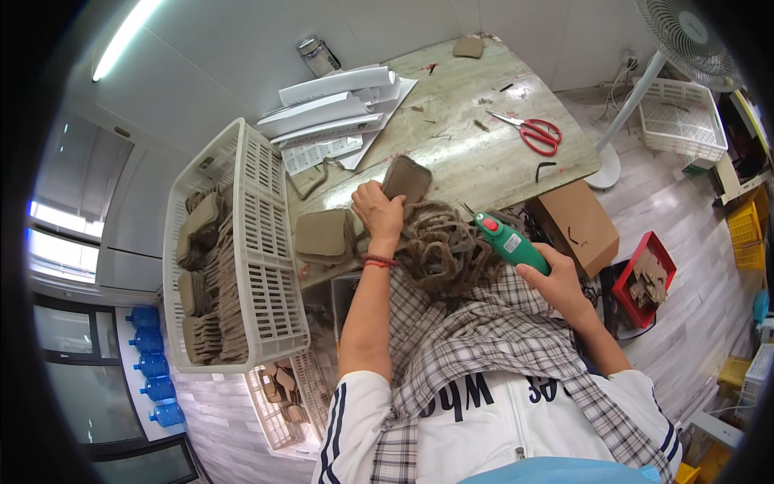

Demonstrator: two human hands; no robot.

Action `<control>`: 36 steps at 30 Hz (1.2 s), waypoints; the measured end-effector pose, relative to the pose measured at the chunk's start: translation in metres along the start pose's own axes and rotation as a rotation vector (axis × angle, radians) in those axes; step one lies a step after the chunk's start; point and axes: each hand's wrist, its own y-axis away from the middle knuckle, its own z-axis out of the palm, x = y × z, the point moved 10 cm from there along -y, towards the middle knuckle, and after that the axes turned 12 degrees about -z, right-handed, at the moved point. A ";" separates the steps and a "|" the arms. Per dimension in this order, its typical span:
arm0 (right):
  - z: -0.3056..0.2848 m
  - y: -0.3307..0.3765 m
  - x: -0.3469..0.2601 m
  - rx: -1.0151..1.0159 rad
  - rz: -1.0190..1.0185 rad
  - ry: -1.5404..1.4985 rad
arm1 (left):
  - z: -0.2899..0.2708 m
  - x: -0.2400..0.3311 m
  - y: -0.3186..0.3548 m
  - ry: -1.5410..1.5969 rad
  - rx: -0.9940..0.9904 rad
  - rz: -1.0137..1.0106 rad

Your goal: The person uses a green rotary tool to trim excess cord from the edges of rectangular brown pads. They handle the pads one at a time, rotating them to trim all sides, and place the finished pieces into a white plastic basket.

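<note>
My left hand (377, 211) is closed on the lower edge of a brown rounded-corner pad (408, 179) and tilts it up at the table's near edge. In my right hand (558, 282) is a green handheld electric tool (505, 242) with a red button. Its thin tip points up and left, apart from the pad. Between my hands lies a tangled heap of fuzzy brown strips (445, 242), partly over my checked apron (468, 323). A small stack of similar brown pads (322, 234) sits just left of my left wrist.
A white plastic crate (270, 242) full of stacked brown pads stands at left. Papers (339, 113), a bottle (316, 55) and red-handled scissors (538, 137) lie farther off on the table (459, 105). At right are a cardboard box (576, 222), a red tray (665, 258) and a fan (685, 36).
</note>
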 end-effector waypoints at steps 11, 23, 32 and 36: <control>0.028 -0.037 -0.029 0.029 -0.056 -0.029 | -0.016 0.026 0.035 1.831 -0.267 -0.554; 0.037 -0.037 -0.035 0.010 -0.024 -0.125 | -0.008 0.036 0.051 1.959 -0.233 -0.634; 0.032 -0.041 -0.032 0.039 -0.054 -0.099 | -0.005 0.048 0.061 1.909 -0.306 -0.555; 0.031 -0.043 -0.034 0.055 -0.067 -0.103 | -0.004 0.051 0.070 1.867 -0.312 -0.569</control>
